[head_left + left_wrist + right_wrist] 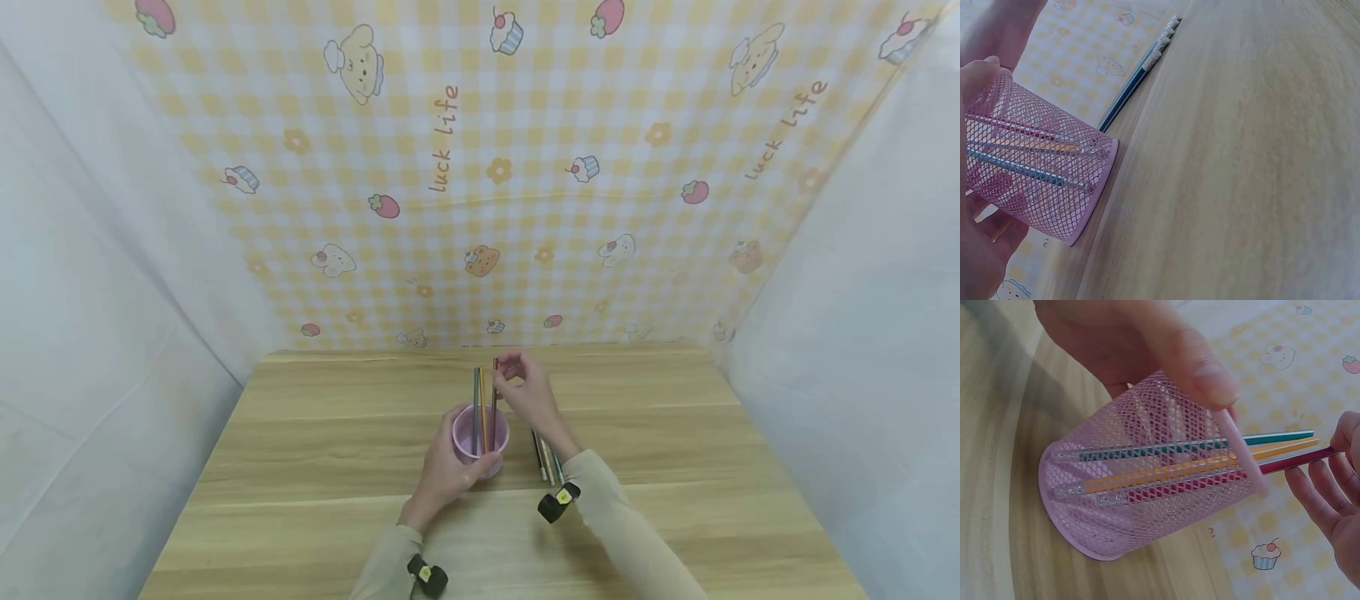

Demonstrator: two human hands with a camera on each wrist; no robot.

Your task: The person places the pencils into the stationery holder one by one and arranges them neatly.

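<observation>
Holding a pink mesh cup (1141,525) is the left hand (450,467), closed around its wall with the thumb at the rim on the near side. The cup's mouth faces up and its base is at the wood-grain surface (300,450), towards the middle.

Contents of cup: three pencils, eraser ends down, upper ends projecting past the rim. In the head view, left to right: one green pencil (1279,435); one yellow pencil (1285,449), leaning close beside the green; one red pencil (1291,460), set a little apart.

Right hand (528,392): raised above the cup's right side, fingertips and thumb pinching the red pencil near its upper end; the pencil's lower part lies within the cup.

Loose pencils (1138,78): a small group lying side by side on the surface, right of the cup and partly beneath the right forearm; whitish eraser ends, dark and lighter barrels; exact count unclear.

Also present: two black wrist cameras (427,575) with yellow marks, one per wrist; pale long sleeves (630,533); yellow-and-white checked cloth (405,142) behind, printed with strawberries, cupcakes, flowers, animals and "luck life"; white sheeting (75,250) at both sides.
</observation>
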